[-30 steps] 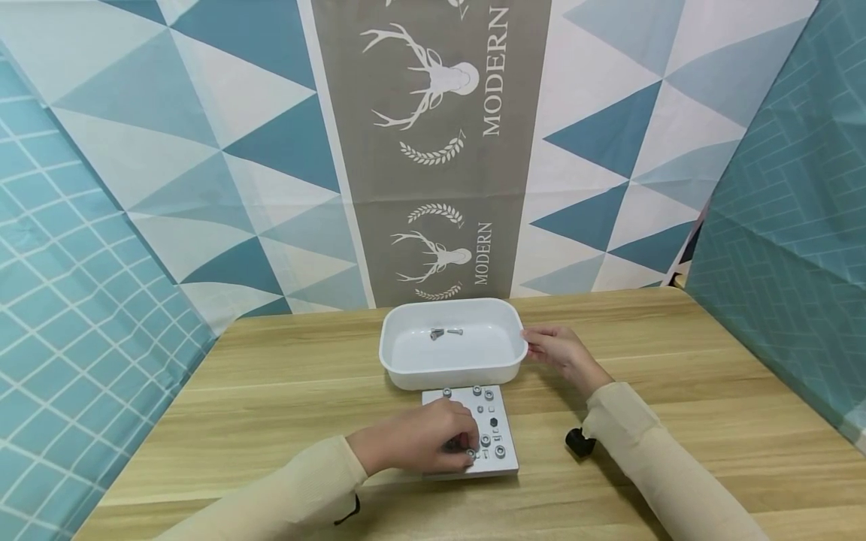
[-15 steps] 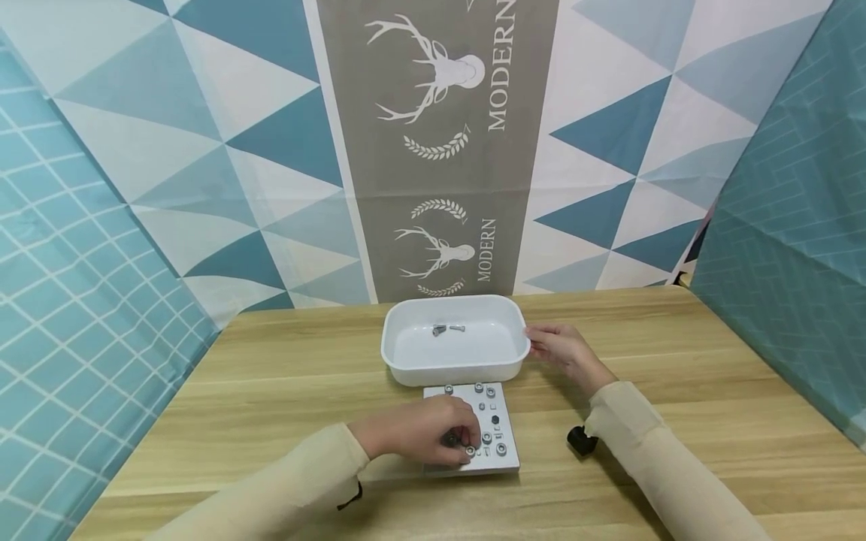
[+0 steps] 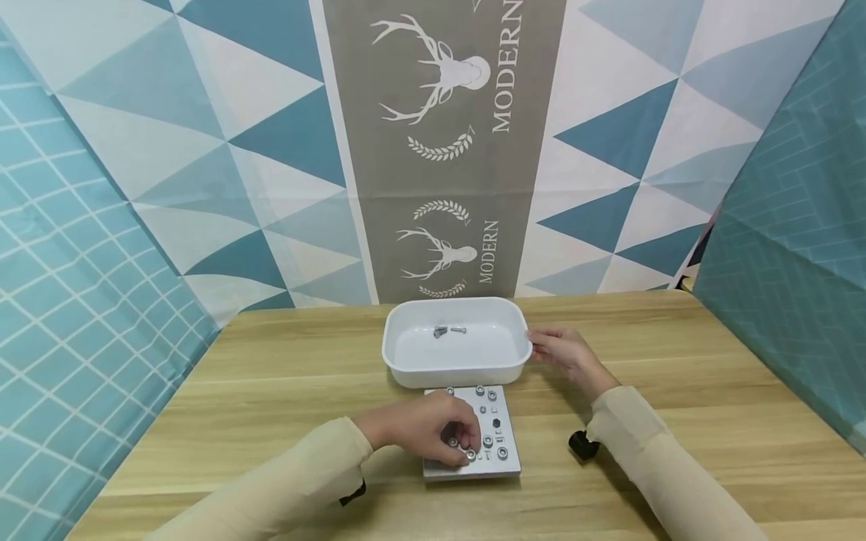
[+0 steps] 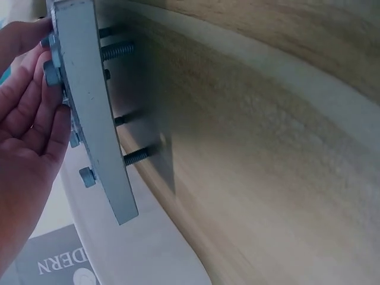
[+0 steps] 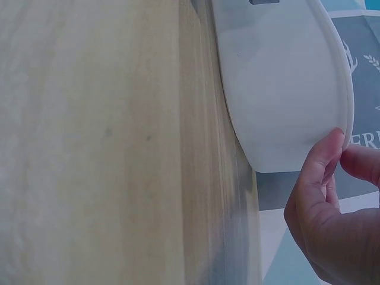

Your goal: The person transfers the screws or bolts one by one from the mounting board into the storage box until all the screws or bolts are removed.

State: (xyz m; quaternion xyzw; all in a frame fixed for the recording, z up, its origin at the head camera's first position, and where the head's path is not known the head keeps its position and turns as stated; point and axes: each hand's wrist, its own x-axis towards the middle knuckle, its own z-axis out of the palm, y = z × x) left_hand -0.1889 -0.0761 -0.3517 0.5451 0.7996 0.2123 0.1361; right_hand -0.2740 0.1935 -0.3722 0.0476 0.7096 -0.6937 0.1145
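My left hand (image 3: 433,424) is over a silver metal plate (image 3: 473,472), thumb and fingers pinching a hex-socket bolt (image 3: 471,454) near the plate's front edge. Several other bolts stand in the plate. In the left wrist view, threaded bolt shanks (image 4: 119,51) stick out beneath the plate (image 4: 95,119), and the curled left fingers partly cover the heads. Behind the plate, a white plastic basin (image 3: 456,378) holds a few small metal bolts (image 3: 440,331). My right hand (image 3: 564,353) pinches the basin's right rim between thumb and fingers, as the right wrist view also shows.
A wooden table (image 3: 304,361) carries everything. Near the right sleeve shows a small black object (image 3: 582,445), perhaps part of the wrist camera. Patterned cloth (image 3: 446,150) hangs behind the table and along both sides.
The left fingers shift slightly around the bolt on the plate. My right hand keeps its hold on the basin rim. The head view has tilted a little.
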